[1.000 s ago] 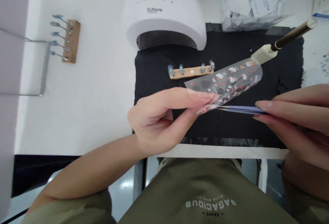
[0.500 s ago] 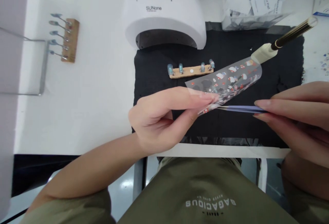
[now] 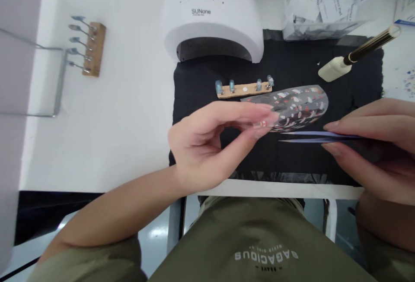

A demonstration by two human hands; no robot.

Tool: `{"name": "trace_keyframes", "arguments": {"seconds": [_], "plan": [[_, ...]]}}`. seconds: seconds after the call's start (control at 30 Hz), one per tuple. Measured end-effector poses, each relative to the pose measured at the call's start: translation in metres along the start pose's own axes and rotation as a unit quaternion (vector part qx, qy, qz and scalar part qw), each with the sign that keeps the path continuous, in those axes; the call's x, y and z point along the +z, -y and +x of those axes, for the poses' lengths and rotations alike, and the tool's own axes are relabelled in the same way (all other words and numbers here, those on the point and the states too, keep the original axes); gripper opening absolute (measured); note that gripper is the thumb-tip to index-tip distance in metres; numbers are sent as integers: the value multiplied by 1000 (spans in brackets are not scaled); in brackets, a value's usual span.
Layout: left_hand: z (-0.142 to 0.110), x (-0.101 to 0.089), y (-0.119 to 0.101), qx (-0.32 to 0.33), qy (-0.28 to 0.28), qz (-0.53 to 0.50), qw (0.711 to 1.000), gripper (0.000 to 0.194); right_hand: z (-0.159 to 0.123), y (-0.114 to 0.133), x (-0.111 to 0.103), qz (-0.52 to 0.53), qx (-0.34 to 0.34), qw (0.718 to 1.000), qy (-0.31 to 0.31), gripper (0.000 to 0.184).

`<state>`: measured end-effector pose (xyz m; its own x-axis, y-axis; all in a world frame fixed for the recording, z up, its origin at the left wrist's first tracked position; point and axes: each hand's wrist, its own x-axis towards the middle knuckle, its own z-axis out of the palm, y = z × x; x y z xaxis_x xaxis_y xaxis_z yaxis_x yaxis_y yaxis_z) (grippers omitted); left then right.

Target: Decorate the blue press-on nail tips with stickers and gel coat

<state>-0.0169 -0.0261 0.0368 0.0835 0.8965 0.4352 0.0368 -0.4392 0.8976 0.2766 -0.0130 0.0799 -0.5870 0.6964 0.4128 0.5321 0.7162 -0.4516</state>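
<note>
My left hand [image 3: 210, 144] pinches the near end of a clear sticker sheet [image 3: 296, 105] printed with small red and white figures, holding it over a black mat [image 3: 292, 161]. My right hand [image 3: 372, 144] grips blue tweezers [image 3: 311, 137], whose tips point left just below the sheet and stand slightly apart. Behind the sheet lies a small wooden strip [image 3: 244, 88] carrying several light-blue nail tips.
A white nail lamp [image 3: 212, 14] stands at the back of the mat. A brush with a cream cap [image 3: 353, 56] lies at the right. A second wooden holder with nail tips [image 3: 87, 49] rests on the white table at the left, a clear box of papers [image 3: 324, 5] at the back right.
The sticker sheet has tilted flatter and drawn away from the brush cap. The tweezers' tips have pulled out from the sheet's near end and sit just below it.
</note>
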Motion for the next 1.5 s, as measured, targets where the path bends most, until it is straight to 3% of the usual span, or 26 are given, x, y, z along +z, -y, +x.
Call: {"name": "trace_keyframes", "arguments": {"seconds": [0.07,0.17,0.27,0.33,0.47,0.57,0.7,0.83,1.03,1.13,1.23,1.37,1.5], "plan": [[0,1,0,-18,10,-20,1000,27,3,4,3,18,32,999,-32,17],[-1,2,3,-18,34,-62,997,30,7,17,16,74,136,984,-92,10],[-2,4,4,-20,43,-84,995,33,9,31,29,148,209,961,-105,6],[-3,5,2,-27,47,-93,994,34,10,38,34,177,197,957,-117,16],[-2,4,-1,-30,99,-91,990,39,13,42,38,164,162,971,-65,26],[-1,4,0,-8,118,-87,989,44,15,39,43,188,113,972,-90,39],[-4,8,5,-12,82,-89,993,37,17,38,51,188,98,970,-116,30],[-5,8,6,-39,85,-118,989,33,18,40,51,147,114,973,-134,26],[-5,5,5,-94,88,-161,979,32,18,39,51,126,123,981,-75,31],[-5,6,7,-110,77,-172,976,27,20,39,52,98,66,986,-117,26],[-5,6,8,-122,74,-167,976,21,22,41,49,65,37,992,-106,25],[-6,7,5,-116,61,-148,980,19,20,45,47,42,72,992,-99,24],[-7,9,2,-87,53,-143,984,32,18,46,45,44,67,992,-99,22]]}}
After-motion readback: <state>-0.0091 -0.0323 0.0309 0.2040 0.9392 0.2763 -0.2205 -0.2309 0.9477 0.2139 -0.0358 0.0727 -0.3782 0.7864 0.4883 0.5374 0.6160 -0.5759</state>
